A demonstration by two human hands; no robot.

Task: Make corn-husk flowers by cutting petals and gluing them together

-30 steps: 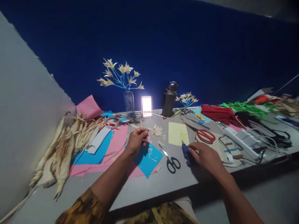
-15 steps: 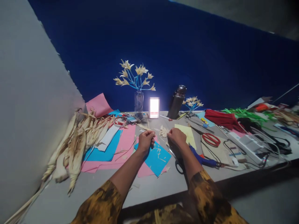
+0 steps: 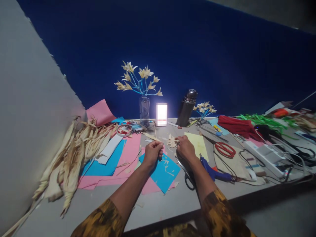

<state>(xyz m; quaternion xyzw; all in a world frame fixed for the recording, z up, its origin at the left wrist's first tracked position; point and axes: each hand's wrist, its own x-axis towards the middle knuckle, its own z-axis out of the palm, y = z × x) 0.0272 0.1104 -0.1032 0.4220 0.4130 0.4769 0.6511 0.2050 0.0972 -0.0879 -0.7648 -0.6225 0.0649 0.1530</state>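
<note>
My left hand (image 3: 153, 153) is closed in a pinch above a blue paper sheet (image 3: 166, 172) strewn with thin pale scraps. What its fingertips hold is too small to make out. My right hand (image 3: 186, 148) reaches to a small pile of cut corn-husk petals (image 3: 171, 141), its fingertips closed on a piece at the pile's right edge. Under the right wrist lie black-handled scissors (image 3: 189, 181), partly covered by the arm. A yellow paper sheet (image 3: 197, 143) lies just beyond that hand.
Dried corn husks (image 3: 70, 171) are heaped at left, by pink paper (image 3: 130, 151). Behind stand a glass vase (image 3: 144, 112) with husk flowers, a bright screen (image 3: 162, 114) and a dark flask (image 3: 187, 108). To the right lie a blue glue gun (image 3: 217, 171), red-handled scissors (image 3: 225, 149) and a power strip (image 3: 265, 158).
My right hand's fingers have stretched out from a curled shape onto the husk petals. My left hand keeps its pinch in nearly the same place. The view has shifted slightly.
</note>
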